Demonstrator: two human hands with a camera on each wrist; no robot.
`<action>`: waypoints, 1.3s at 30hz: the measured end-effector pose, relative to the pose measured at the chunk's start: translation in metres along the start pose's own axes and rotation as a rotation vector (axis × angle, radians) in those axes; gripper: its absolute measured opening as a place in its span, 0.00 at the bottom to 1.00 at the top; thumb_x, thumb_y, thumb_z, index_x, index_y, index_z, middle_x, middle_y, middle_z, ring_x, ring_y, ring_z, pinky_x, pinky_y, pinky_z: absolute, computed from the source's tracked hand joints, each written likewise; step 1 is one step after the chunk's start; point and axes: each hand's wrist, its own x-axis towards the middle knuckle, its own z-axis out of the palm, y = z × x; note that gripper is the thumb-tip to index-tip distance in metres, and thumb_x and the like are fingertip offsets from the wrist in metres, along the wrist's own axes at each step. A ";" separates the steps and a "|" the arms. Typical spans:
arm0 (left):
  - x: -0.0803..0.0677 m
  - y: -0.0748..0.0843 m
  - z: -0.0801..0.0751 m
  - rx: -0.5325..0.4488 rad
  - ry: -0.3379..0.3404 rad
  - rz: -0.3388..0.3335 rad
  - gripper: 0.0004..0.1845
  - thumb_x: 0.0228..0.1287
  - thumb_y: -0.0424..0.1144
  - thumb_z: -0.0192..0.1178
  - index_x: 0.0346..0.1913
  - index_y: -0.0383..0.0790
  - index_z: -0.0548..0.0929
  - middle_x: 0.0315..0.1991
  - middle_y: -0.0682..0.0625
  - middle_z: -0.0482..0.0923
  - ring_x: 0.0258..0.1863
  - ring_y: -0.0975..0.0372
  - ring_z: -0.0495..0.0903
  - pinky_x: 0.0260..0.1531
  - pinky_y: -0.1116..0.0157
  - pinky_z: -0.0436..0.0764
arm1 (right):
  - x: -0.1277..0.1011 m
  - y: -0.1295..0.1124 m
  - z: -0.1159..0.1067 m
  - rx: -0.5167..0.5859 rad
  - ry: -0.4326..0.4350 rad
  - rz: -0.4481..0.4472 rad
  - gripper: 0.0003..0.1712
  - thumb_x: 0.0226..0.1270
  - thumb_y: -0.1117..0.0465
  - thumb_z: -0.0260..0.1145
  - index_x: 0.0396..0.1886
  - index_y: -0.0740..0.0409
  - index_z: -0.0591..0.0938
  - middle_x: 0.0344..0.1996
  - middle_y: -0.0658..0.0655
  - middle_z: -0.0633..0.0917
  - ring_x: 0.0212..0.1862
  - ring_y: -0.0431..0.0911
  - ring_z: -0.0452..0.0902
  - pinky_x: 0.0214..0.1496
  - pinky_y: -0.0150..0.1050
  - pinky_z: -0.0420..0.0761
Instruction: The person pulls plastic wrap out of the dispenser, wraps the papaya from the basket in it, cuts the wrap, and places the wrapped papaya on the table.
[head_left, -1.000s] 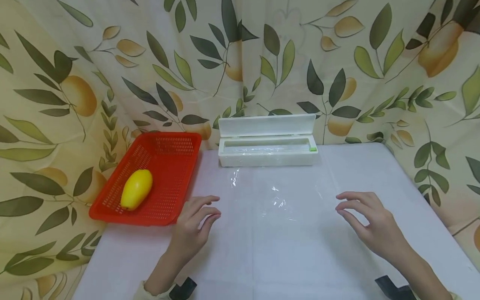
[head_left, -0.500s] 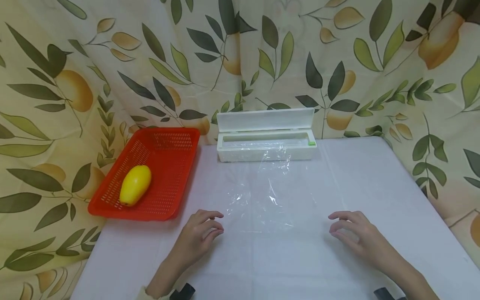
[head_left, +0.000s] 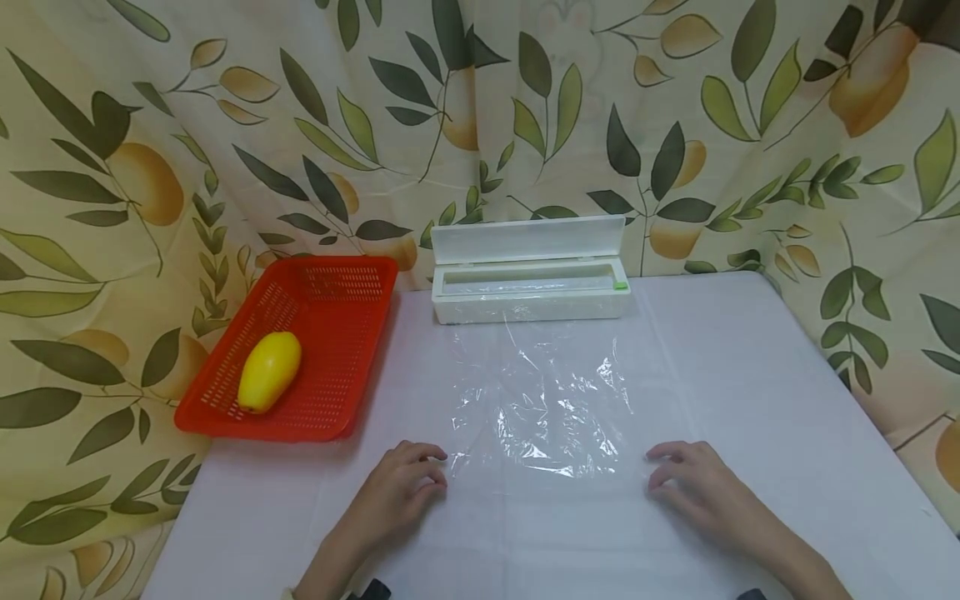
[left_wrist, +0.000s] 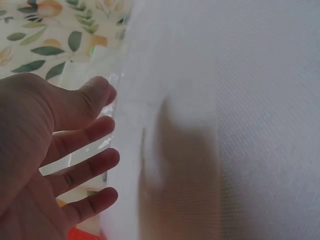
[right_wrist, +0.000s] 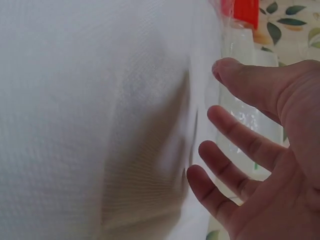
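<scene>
Tablecloth point(head_left: 750, 375) white; leaf-print curtain point(head_left: 150, 167) behind; red basket point(head_left: 330, 317) left.

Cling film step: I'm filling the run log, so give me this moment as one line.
left hand: open, at film's left corner | right hand: open, at right corner | cling film: spread on table from dispenser

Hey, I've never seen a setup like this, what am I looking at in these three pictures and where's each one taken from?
No machine here: a person works with bare hands. The wide picture comes from a head-worn camera; the two close-ups come from cameras on each wrist. On the white table lie a sheet of clear plastic wrap, a white wrap dispenser with its lid up, and a red basket holding a yellow fruit. The left hand and right hand sit at the sheet's near corners, fingers relaxed, gripping nothing visibly.
</scene>
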 end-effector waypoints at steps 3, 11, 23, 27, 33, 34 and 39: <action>-0.001 0.000 0.001 0.013 -0.032 -0.026 0.09 0.56 0.32 0.75 0.31 0.51 0.88 0.50 0.55 0.85 0.50 0.62 0.79 0.48 0.60 0.79 | -0.002 -0.001 0.002 -0.020 -0.021 0.025 0.23 0.49 0.65 0.81 0.28 0.29 0.82 0.48 0.48 0.84 0.47 0.40 0.69 0.48 0.29 0.67; -0.004 0.001 0.002 0.038 -0.113 -0.093 0.06 0.58 0.35 0.75 0.31 0.52 0.89 0.52 0.57 0.84 0.50 0.63 0.77 0.50 0.59 0.78 | -0.007 -0.004 0.004 -0.023 -0.016 0.030 0.22 0.47 0.63 0.82 0.27 0.28 0.82 0.50 0.49 0.83 0.49 0.43 0.70 0.51 0.29 0.67; -0.007 0.002 0.006 0.029 -0.129 -0.087 0.05 0.57 0.35 0.75 0.30 0.51 0.91 0.52 0.55 0.84 0.49 0.63 0.77 0.50 0.57 0.77 | -0.009 -0.007 0.002 -0.026 -0.043 0.076 0.21 0.49 0.59 0.82 0.27 0.25 0.83 0.53 0.47 0.82 0.52 0.42 0.68 0.53 0.31 0.65; -0.007 0.003 0.008 0.043 -0.138 -0.094 0.05 0.57 0.35 0.75 0.30 0.51 0.91 0.52 0.55 0.84 0.49 0.62 0.77 0.49 0.57 0.77 | -0.006 -0.011 0.005 -0.057 -0.027 0.150 0.16 0.53 0.56 0.81 0.24 0.27 0.84 0.50 0.44 0.83 0.50 0.42 0.70 0.50 0.34 0.69; -0.007 0.004 0.008 0.051 -0.135 -0.101 0.05 0.57 0.35 0.75 0.30 0.51 0.91 0.52 0.55 0.83 0.49 0.62 0.77 0.49 0.58 0.76 | -0.002 -0.014 0.011 -0.105 -0.009 0.213 0.20 0.47 0.53 0.84 0.19 0.27 0.79 0.46 0.44 0.84 0.47 0.46 0.73 0.42 0.44 0.76; -0.007 0.004 0.008 0.051 -0.133 -0.101 0.05 0.57 0.35 0.75 0.30 0.51 0.91 0.52 0.55 0.83 0.49 0.62 0.77 0.49 0.58 0.76 | -0.001 -0.014 0.011 -0.107 -0.013 0.213 0.21 0.46 0.54 0.85 0.19 0.27 0.79 0.46 0.45 0.84 0.47 0.47 0.74 0.42 0.46 0.76; -0.006 0.004 0.008 0.053 -0.132 -0.102 0.04 0.57 0.36 0.75 0.30 0.51 0.92 0.52 0.55 0.84 0.49 0.62 0.77 0.48 0.58 0.77 | -0.001 -0.013 0.012 -0.112 -0.028 0.198 0.19 0.42 0.55 0.86 0.28 0.33 0.83 0.48 0.47 0.84 0.47 0.49 0.74 0.42 0.49 0.76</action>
